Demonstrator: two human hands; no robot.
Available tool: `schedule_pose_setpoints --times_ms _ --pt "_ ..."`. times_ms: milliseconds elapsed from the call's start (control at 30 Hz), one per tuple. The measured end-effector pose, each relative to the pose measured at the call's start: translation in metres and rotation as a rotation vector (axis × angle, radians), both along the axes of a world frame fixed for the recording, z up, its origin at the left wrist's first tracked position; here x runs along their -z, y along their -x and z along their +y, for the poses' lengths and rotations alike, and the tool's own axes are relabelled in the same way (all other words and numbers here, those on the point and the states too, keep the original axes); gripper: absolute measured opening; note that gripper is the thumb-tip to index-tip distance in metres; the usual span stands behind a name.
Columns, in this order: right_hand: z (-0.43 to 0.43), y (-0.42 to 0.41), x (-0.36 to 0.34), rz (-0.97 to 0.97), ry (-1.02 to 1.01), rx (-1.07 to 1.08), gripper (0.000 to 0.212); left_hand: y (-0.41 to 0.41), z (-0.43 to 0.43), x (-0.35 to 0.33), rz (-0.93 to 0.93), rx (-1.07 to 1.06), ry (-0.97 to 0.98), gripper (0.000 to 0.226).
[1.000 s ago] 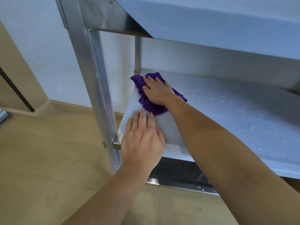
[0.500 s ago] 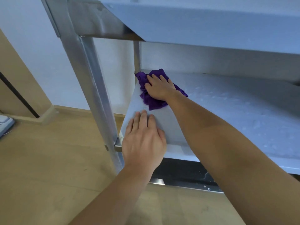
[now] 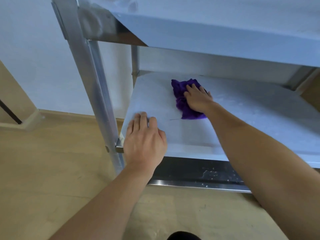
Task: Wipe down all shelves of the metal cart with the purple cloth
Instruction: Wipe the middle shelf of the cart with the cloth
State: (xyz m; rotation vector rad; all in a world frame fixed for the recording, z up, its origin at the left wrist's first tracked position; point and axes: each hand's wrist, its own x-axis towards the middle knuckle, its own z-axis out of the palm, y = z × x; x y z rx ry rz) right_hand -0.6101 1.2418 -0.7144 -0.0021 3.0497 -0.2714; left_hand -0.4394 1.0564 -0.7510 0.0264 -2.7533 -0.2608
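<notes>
The purple cloth [image 3: 181,99] lies crumpled on the middle shelf [image 3: 251,115] of the metal cart, a little in from the shelf's left edge. My right hand [image 3: 198,99] presses flat on the cloth with straight fingers and covers its right part. My left hand [image 3: 144,141] rests flat on the shelf's front left corner, fingers straight, holding nothing. The upper shelf [image 3: 216,37] overhangs both hands. Below the front edge, a lower shelf [image 3: 199,175] shows as a dark strip with water drops.
The cart's front left leg [image 3: 97,80] stands just left of my left hand. A pale wall lies behind the cart, and a beige floor [image 3: 52,161] spreads to the left and in front. A beige baseboard corner [image 3: 22,122] sits at far left.
My right hand has slid the cloth from the shelf's back left corner toward the right. My left hand has stayed on the front left corner.
</notes>
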Motion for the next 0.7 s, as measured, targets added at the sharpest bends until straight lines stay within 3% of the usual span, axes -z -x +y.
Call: schedule_pose_setpoints --times_ms 267,367,567,700 --pt "-0.084 -0.038 0.007 0.054 0.048 -0.298 0.056 -0.001 -0.004 0.0 0.026 -0.009 0.005 0.045" --pt "-0.056 -0.029 0.003 0.048 0.04 -0.259 0.054 -0.001 -0.004 0.0 0.015 0.01 0.017 0.051" --pt "0.025 -0.013 0.002 0.031 0.0 0.027 0.053 0.003 -0.001 -0.002 -0.012 0.016 0.019 0.054" --pt "0.002 -0.026 0.006 0.022 -0.026 -0.105 0.066 0.004 0.001 -0.003 -0.005 0.014 -0.008 0.053"
